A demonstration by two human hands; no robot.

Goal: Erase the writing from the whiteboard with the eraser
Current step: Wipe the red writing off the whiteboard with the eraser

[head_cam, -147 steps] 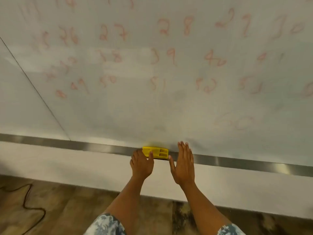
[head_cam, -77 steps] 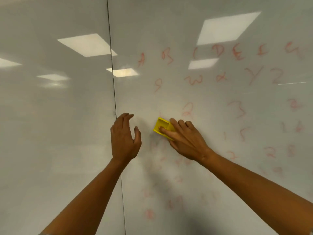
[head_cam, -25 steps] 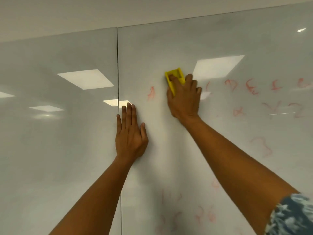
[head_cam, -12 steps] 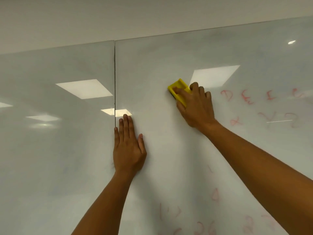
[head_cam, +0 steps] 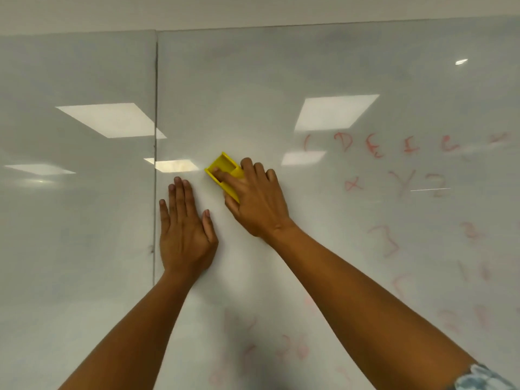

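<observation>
Yellow eraser [head_cam: 223, 171] lies flat against the whiteboard [head_cam: 253, 80], tilted so its long axis runs from upper left to lower right, just right of the vertical panel seam [head_cam: 155, 136]. Right hand [head_cam: 254, 198] covers its lower right half: fingers [head_cam: 225, 175] curled over the eraser's back and gripping it, one fingertip lying in the recessed top. Left hand [head_cam: 184, 229] is pressed flat on the board just below and left of the eraser, fingers straight and close together, thumb angled out to the right; it does not touch the eraser. Faint red writing [head_cam: 374, 147] remains to the right of the eraser, with more smeared red marks [head_cam: 292, 347] lower down between the forearms. Board surface around the eraser looks wiped. Reflected ceiling lights [head_cam: 334, 112] show on the glossy board. A patterned sleeve [head_cam: 484, 378] is visible at the lower right corner.
</observation>
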